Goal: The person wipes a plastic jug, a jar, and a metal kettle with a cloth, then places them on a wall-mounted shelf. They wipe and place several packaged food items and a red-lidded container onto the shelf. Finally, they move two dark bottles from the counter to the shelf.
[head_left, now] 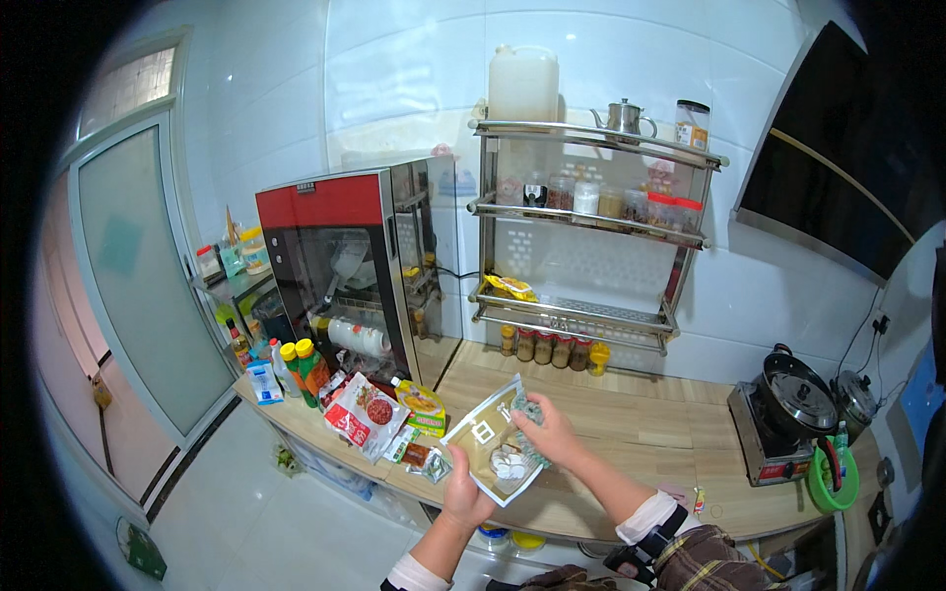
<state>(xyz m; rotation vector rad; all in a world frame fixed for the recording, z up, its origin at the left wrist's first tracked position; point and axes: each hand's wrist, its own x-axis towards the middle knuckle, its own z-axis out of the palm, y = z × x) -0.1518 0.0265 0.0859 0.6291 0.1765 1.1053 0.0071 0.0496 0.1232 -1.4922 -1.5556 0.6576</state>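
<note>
A gold-and-clear plastic food pouch point(484, 432) with pale pieces showing through its window is held up over the counter's front edge. My left hand point(467, 491) grips its lower left edge, thumb on the front. My right hand point(550, 428) is at its upper right side, holding a crumpled grey-green cloth point(531, 421) against the pouch. Left of the pouch on the counter lie a white-and-red food bag point(366, 417), a yellow spouted pouch point(421, 406) and several small packets point(417, 454).
Bottles with yellow caps point(304, 362) stand by a red-and-black cabinet point(332, 273) at the left. A wall rack point(591, 221) holds jars, with more jars beneath it. At the right are a gas stove point(746, 436) with a lidded pan point(798, 399) and a green basin point(834, 491).
</note>
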